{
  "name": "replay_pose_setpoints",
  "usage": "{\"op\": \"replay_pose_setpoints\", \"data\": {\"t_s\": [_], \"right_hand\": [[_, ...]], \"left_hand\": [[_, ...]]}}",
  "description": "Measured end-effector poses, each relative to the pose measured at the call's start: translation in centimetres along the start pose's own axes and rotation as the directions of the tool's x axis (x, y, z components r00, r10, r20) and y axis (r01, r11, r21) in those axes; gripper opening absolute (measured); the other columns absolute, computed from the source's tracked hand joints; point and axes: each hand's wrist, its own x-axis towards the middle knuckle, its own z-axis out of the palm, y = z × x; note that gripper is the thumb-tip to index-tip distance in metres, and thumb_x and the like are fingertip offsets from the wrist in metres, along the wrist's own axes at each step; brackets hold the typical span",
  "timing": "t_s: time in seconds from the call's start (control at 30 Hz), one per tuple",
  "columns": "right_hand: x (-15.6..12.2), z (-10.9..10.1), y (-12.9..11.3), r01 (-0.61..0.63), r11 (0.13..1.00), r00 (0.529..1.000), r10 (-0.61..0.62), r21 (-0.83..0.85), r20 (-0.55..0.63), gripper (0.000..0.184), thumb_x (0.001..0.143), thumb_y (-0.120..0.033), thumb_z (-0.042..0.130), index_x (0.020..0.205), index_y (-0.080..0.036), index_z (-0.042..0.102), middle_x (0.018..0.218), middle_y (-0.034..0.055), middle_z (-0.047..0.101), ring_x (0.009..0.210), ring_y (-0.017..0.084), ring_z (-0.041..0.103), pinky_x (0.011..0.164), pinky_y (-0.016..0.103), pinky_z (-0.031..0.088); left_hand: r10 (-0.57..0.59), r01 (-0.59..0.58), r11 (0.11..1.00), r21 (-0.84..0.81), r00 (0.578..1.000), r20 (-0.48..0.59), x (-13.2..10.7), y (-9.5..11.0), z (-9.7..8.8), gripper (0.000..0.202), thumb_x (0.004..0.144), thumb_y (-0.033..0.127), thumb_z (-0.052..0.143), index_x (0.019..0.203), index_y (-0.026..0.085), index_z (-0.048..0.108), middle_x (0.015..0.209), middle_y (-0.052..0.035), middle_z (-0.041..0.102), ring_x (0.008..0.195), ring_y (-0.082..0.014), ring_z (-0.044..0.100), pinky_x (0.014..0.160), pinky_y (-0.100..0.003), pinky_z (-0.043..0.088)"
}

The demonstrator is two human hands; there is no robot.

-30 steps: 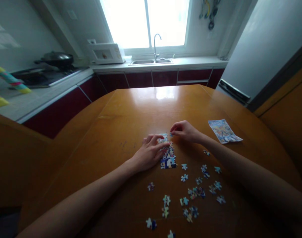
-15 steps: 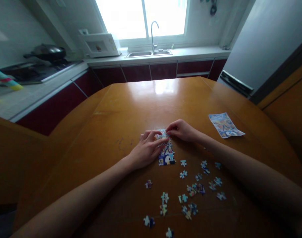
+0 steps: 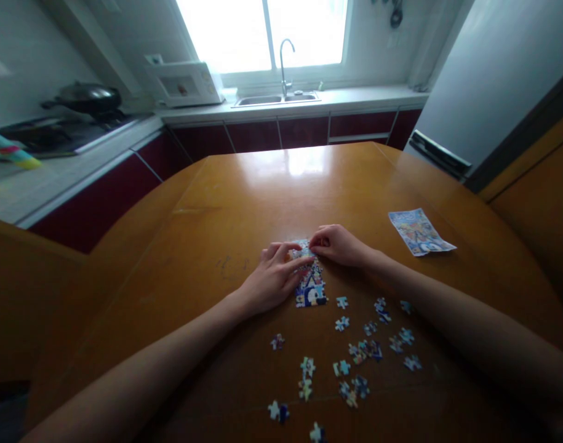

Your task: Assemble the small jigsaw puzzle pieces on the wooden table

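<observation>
A partly joined jigsaw block point(image 3: 311, 288) lies in the middle of the wooden table point(image 3: 244, 203). My left hand point(image 3: 274, 280) rests flat on its left side, fingers stretched out over the pieces. My right hand point(image 3: 339, 243) sits at the block's top right corner with fingers curled and pressed together on its top edge; what they pinch is too small to name. Several loose puzzle pieces point(image 3: 362, 351) are scattered on the table nearer to me, below and to the right of the block.
A printed picture sheet point(image 3: 419, 231) lies on the table to the right. Beyond the table run a counter with a sink and tap point(image 3: 283, 80), a white microwave point(image 3: 184, 83) and a black wok point(image 3: 87, 97) on the stove. A grey fridge point(image 3: 498, 80) stands at right.
My right hand slid slightly left onto the block's top edge. The view tilted a little; my left hand stayed on the block.
</observation>
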Motion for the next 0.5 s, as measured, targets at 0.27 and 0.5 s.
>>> {"op": "replay_pose_setpoints", "data": {"t_s": [0.27, 0.5], "right_hand": [[-0.14, 0.15, -0.25, -0.053, 0.999, 0.998, 0.053, -0.006, -0.021, 0.005, 0.080, -0.014, 0.068, 0.079, -0.015, 0.073, 0.071, 0.0013, 0.066, 0.062, 0.011, 0.054, 0.061, 0.025, 0.042], [0.01, -0.30, 0.44, -0.071, 0.989, 0.996, 0.078, 0.132, -0.044, 0.017, 0.084, -0.015, 0.060, 0.086, -0.015, 0.076, 0.072, 0.0031, 0.069, 0.062, 0.012, 0.054, 0.060, 0.026, 0.043]], "left_hand": [[0.028, -0.028, 1.000, 0.011, 0.998, 0.062, 0.09, 0.24, -0.46, 0.036, 0.103, 0.032, 0.050, 0.138, 0.038, 0.056, 0.146, 0.0002, 0.051, 0.124, -0.0289, 0.041, 0.107, -0.051, 0.037], [0.039, -0.039, 0.999, 0.000, 0.994, 0.099, 0.35, 0.62, -0.94, 0.033, 0.104, 0.033, 0.046, 0.136, 0.034, 0.056, 0.142, 0.0017, 0.057, 0.120, -0.0281, 0.044, 0.104, -0.048, 0.035]]}}
